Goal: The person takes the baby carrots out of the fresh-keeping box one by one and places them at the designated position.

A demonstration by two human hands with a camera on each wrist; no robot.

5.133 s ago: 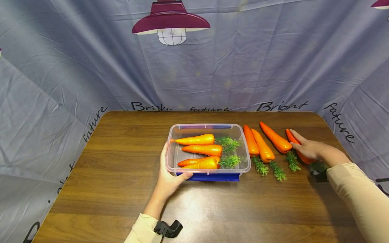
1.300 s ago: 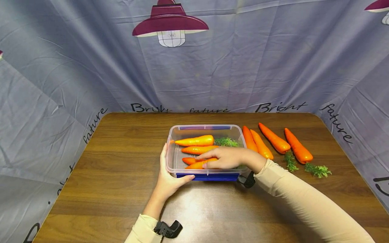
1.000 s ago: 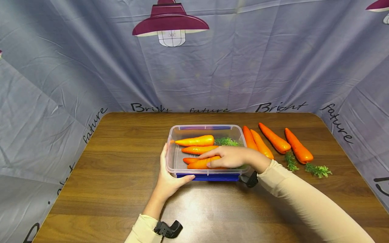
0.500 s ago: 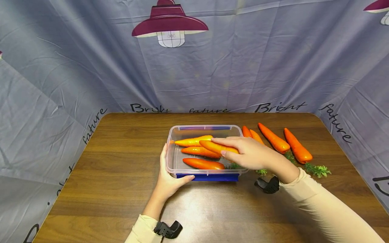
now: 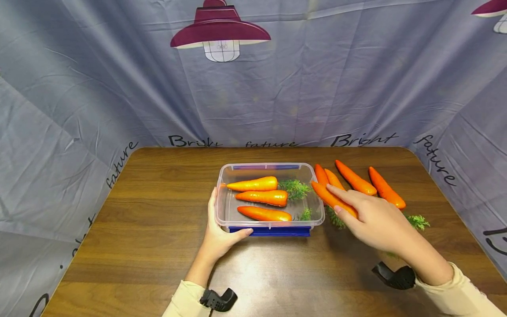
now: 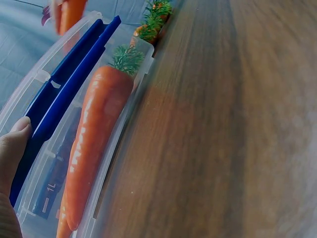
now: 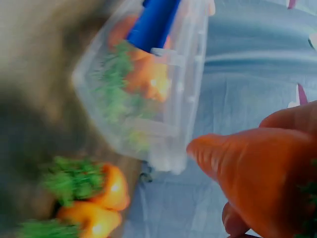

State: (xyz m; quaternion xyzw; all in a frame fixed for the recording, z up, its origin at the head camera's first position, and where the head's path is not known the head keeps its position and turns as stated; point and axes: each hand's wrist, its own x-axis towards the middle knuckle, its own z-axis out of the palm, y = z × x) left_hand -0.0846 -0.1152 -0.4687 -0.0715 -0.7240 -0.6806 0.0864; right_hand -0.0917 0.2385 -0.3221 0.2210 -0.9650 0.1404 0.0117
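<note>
A clear plastic food box (image 5: pixel 233 215) with blue clips stands mid-table. My left hand (image 5: pixel 220 229) grips its left end, thumb over the front wall by the blue clip (image 6: pixel 74 89). Three carrots with feathery green tops lie inside: a back one (image 5: pixel 253 184), a middle one (image 5: pixel 262 197) and a front one (image 5: pixel 264 214). Just right of the box my right hand (image 5: pixel 374 220) holds another carrot (image 5: pixel 334 200) between thumb and fingers, tip pointing to the box. In the right wrist view this held carrot (image 7: pixel 262 173) is close up, its leafy end partly out of frame.
Right of the box lie several more carrots: a red-orange one (image 5: pixel 321 174) and an orange one (image 5: pixel 334 177) behind the held carrot, then a third (image 5: pixel 355 178) and a far-right one (image 5: pixel 386 188). A grey printed curtain (image 5: pixel 277 97) hangs behind the wooden table (image 5: pixel 158 211).
My right hand has taken hold of a carrot inside the box, lifted it out and carried it right past the rim. Earlier it reached to the far-right carrot. My left hand stays put.
</note>
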